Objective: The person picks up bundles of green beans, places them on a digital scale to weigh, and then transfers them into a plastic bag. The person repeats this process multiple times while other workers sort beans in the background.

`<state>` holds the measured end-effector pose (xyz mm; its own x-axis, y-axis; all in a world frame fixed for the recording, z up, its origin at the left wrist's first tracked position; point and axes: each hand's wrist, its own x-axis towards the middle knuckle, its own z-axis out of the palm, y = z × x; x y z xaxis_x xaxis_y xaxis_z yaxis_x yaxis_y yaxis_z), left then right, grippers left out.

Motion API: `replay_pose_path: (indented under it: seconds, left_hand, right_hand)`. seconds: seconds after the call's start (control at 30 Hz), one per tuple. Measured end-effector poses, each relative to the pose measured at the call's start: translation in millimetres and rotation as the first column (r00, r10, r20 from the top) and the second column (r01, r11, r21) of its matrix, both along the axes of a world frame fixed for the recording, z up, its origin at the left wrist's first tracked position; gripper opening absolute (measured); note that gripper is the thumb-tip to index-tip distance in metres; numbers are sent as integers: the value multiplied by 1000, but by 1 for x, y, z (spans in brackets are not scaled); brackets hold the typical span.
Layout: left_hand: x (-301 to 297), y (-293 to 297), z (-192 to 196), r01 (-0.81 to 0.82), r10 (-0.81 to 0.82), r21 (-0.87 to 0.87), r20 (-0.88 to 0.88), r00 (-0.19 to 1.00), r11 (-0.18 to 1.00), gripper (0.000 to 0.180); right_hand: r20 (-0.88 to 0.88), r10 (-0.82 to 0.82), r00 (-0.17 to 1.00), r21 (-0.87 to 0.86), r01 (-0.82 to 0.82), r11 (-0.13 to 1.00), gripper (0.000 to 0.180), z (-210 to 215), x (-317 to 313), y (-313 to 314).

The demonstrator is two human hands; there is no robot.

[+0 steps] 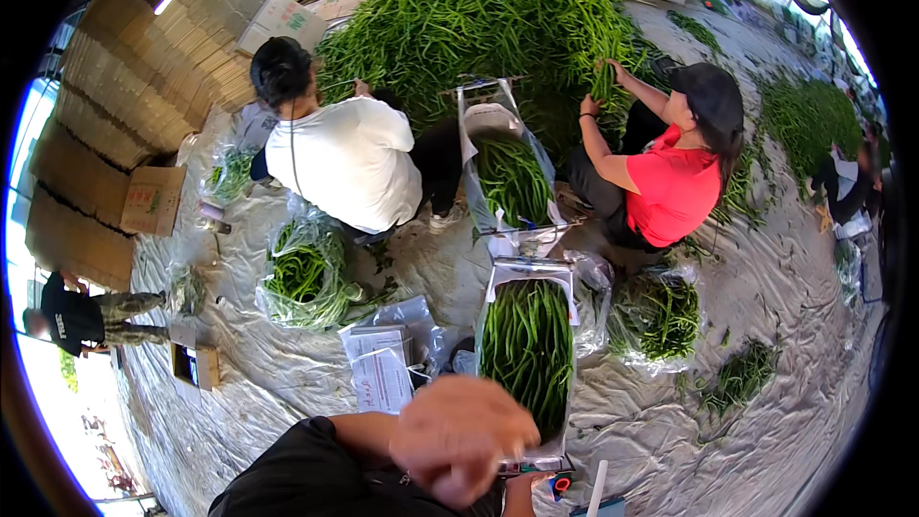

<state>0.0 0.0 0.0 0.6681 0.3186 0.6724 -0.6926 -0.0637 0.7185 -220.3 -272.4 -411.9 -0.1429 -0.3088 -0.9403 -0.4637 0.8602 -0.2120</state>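
Note:
My left hand [464, 436], smeared by motion, is raised over the near end of a long box [571, 325] lined with white plastic. Long green chili peppers [526, 349] fill this box, lying mostly lengthwise. What the left hand holds, if anything, cannot be made out. Only part of my right hand [520, 496] shows at the lower edge, beside the box's near end, with its fingers hidden. Close to it are a small red and black object [561, 485] and a white bar [597, 488].
Two people, in a white shirt [340, 163] and a red shirt [675, 187], work at a large pepper heap [479, 14]. Between them stands another lined box [467, 148]. Bagged peppers [302, 273] [670, 316], stacked cardboard [96, 124] and flat packets [378, 369] surround the area.

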Motion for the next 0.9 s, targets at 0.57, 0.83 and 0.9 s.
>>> replay_pose_path:
  seconds: [0.57, 0.83, 0.9]
  left_hand:
    - [177, 48, -384, 479, 519, 701, -713, 471, 528, 36]
    - [233, 55, -383, 870, 548, 365, -825, 137, 332, 59]
    - [228, 67, -403, 872, 499, 314, -861, 95, 376, 62]
  right_hand:
    - [130, -127, 983, 220, 97, 971, 54, -4, -35, -1]
    - [165, -81, 983, 258, 36, 965, 46, -32, -36, -5]
    - [178, -32, 984, 185, -1, 983, 46, -25, -43, 0]
